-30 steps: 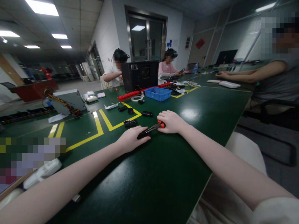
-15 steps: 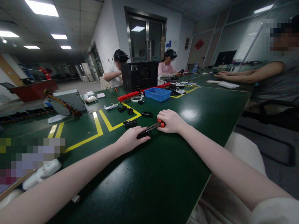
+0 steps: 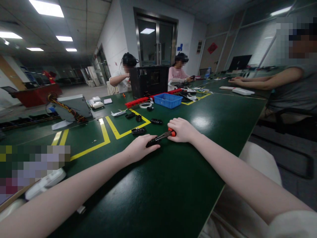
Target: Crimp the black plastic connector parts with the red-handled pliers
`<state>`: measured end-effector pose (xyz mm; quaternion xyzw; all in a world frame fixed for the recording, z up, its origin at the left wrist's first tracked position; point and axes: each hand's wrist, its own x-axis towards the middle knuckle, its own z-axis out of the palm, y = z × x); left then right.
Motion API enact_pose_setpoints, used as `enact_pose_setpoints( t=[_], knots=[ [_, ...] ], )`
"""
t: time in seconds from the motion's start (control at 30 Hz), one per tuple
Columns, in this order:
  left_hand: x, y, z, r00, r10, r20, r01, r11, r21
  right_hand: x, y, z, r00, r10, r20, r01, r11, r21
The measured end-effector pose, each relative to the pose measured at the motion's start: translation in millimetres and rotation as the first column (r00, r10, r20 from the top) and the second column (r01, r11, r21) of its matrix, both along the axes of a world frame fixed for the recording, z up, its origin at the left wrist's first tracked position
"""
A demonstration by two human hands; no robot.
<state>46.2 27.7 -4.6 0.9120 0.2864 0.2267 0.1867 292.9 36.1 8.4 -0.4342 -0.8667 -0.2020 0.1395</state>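
- The bare right hand [image 3: 182,130] is wrapped around metal pliers with orange-red grips [image 3: 165,135], their nose pointing at the left hand.
- The bare left hand [image 3: 140,147] pinches a small, elongated black part [image 3: 153,142] between thumb and fingers, in front of the right hand's pliers.
- Pliers: dark greyish nose, grips mostly buried in the palm.
- Black part: partly covered by fingers; jaw contact too small to confirm.

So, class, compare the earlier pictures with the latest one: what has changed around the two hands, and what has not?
Nothing clearly moved beyond a slight shift of the view, and nothing was taken hold of or let go. The left hand still holds the black part, the right hand still grips the pliers, their tips at that part. The blue tray stayed put.
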Motion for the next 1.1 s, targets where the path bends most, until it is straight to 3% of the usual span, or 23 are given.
enact_pose_setpoints(
  t=[0.2,0.8,1.1],
  knots=[
    [-0.3,0.7,1.4,1.000,-0.022,0.017,0.023,0.999,-0.033,1.6,1.4,-0.4,0.999,0.028,-0.015,-0.027,0.998,0.064],
    [-0.5,-0.4,2.6,1.000,-0.009,0.006,0.010,0.999,-0.053,0.1,0.4,-2.7,0.997,0.059,-0.039,-0.056,0.995,0.086],
    [0.5,0.8,2.9,1.000,0.008,-0.001,-0.008,0.997,-0.075,1.7,1.6,-3.3,0.994,0.099,-0.039,-0.090,0.978,0.186]
  ],
)
